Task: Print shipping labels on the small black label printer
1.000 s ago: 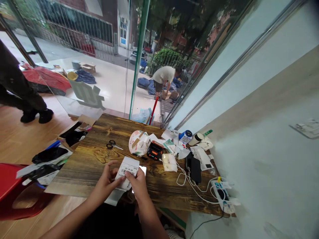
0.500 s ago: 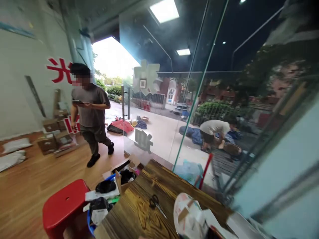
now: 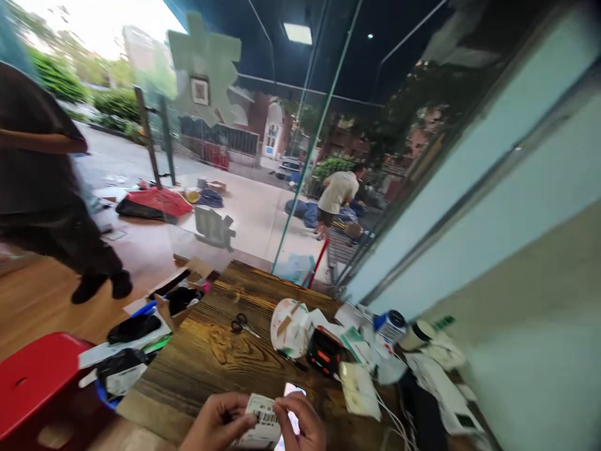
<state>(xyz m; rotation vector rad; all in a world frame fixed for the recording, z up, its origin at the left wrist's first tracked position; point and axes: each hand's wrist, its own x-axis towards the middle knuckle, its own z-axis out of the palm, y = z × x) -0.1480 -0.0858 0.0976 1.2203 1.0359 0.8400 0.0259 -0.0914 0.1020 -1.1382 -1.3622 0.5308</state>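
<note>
A white label with a printed barcode is pinched between the thumb and fingers of my left hand. My right hand is closed at the label's right edge, its fingertips pressed together on it. Behind the right fingers, a phone with a lit screen lies on the wooden table, partly covered by that hand. Farther up the tabletop are black-handled scissors, apart from both hands.
A black and orange device, a yellowish packet and cables crowd the right side. A red stool and a filled blue bin stand left. One person is at left; another is beyond the glass.
My view has swung right and down, bringing both hands and the label into sight. The person indoors now appears nearer at the left edge; the one outside has straightened up.
</note>
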